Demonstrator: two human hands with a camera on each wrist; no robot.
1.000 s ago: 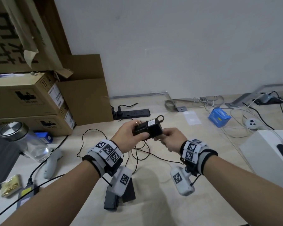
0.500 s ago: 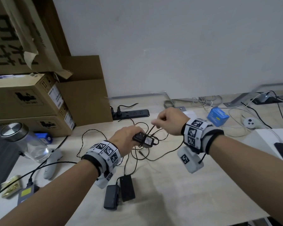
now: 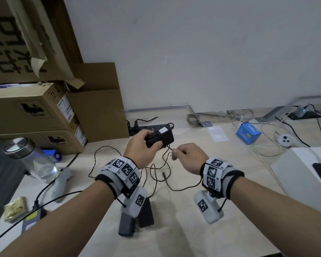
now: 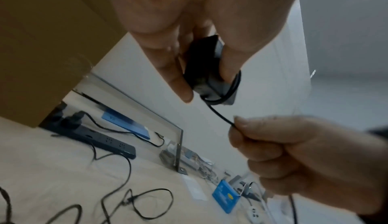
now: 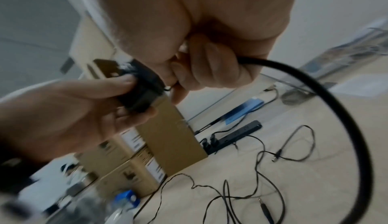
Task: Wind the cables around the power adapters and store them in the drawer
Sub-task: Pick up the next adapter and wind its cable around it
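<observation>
At frame centre, winding is under way: the small black boxy power adapter (image 3: 159, 139) is clasped by the left hand (image 3: 139, 149), its thin black cable (image 4: 221, 117) pinched by the right hand (image 3: 188, 156); another turn seems due next.

Dim, soft light; blurred, warped wrist views.

No legible text; cardboard boxes (image 3: 32, 112) print blurred.
</observation>
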